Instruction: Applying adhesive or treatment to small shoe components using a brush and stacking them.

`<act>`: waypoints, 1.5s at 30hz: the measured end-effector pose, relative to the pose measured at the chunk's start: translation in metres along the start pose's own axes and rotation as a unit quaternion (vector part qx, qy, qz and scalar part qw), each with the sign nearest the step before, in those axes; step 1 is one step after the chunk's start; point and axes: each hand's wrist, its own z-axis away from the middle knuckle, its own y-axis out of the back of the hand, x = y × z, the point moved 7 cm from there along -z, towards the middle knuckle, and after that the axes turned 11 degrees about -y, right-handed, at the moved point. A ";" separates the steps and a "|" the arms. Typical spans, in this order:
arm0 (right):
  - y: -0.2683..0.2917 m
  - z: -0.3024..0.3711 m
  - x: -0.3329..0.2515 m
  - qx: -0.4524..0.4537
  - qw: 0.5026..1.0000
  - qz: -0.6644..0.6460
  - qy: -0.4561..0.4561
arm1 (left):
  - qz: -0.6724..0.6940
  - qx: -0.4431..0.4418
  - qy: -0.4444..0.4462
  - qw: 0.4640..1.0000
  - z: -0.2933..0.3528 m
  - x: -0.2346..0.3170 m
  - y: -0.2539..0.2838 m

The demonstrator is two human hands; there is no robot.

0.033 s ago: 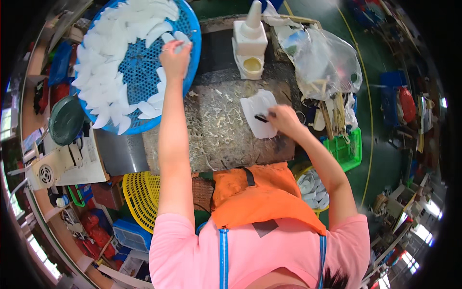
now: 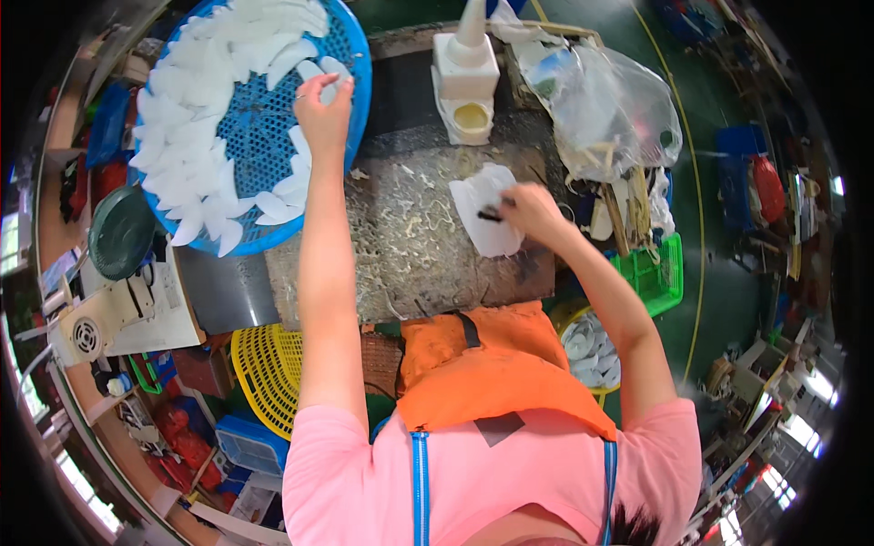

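My left hand (image 2: 325, 114) reaches over the right side of a round blue perforated basket (image 2: 362, 100). Its fingers are closed on a thin white oval piece (image 2: 337, 71), with another such piece beside it. Many similar white pieces (image 2: 187, 114) lie overlapping around the basket's left and far sides. On the worn board, my right hand (image 2: 534, 211) is closed on a small dark tool (image 2: 489, 215), whose kind I cannot make out. The tool is over a white sheet-like piece or stack (image 2: 475, 196), partly covered by my fingers.
A white bottle with a cone top (image 2: 467, 68) stands beyond the glue-streaked board (image 2: 391, 237). Clear plastic bags (image 2: 610, 114) and sticks lie at right, above a green basket (image 2: 669, 278). Yellow baskets (image 2: 259, 369) sit below the table; a dark green round lid (image 2: 121, 232) is at left.
The whole view has shifted slightly, so the basket, board and bottle appear a little further up and left. Both hands keep nearly the same places and holds.
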 end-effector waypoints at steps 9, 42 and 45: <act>-0.038 0.030 -0.035 -0.106 0.930 0.126 0.329 | 0.033 -0.414 -0.014 0.910 0.180 0.050 -0.100; 0.001 -0.045 -0.027 -0.001 0.997 -0.055 0.054 | 0.095 -0.351 -0.156 0.918 0.271 0.148 -0.041; -0.010 -0.036 -0.045 0.049 0.976 -0.003 0.213 | 0.116 -0.376 -0.094 0.914 0.271 0.137 -0.045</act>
